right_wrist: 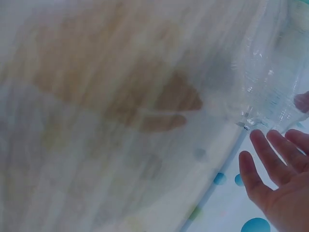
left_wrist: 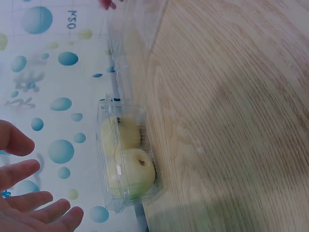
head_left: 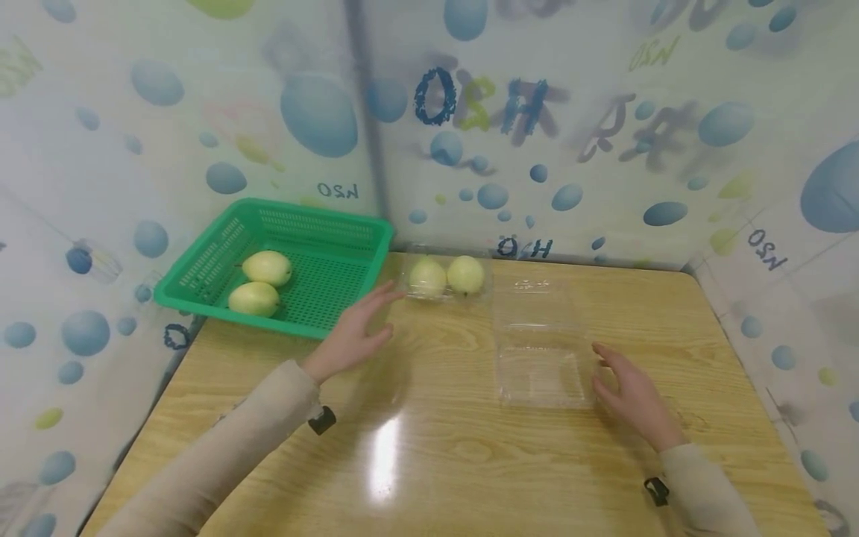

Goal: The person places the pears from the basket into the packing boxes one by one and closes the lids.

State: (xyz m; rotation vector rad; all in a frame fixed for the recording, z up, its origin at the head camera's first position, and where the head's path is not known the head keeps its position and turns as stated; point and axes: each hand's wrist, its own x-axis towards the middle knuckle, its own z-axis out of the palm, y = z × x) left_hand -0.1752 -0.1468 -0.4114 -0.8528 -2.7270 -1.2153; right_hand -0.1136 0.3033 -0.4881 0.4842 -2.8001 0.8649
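My left hand (head_left: 352,332) hovers flat over the bench (head_left: 456,455), fingers straight and spread, holding nothing; its fingertips are just short of the closed clear box (head_left: 446,277) with two pears inside, which stands at the bench's far edge against the wall. My right hand (head_left: 634,399) is open too, fingers relaxed, just beside the right edge of the open empty clear box (head_left: 540,350); I cannot tell if it touches. The green basket (head_left: 221,246) at far left holds two more pears (head_left: 262,283).
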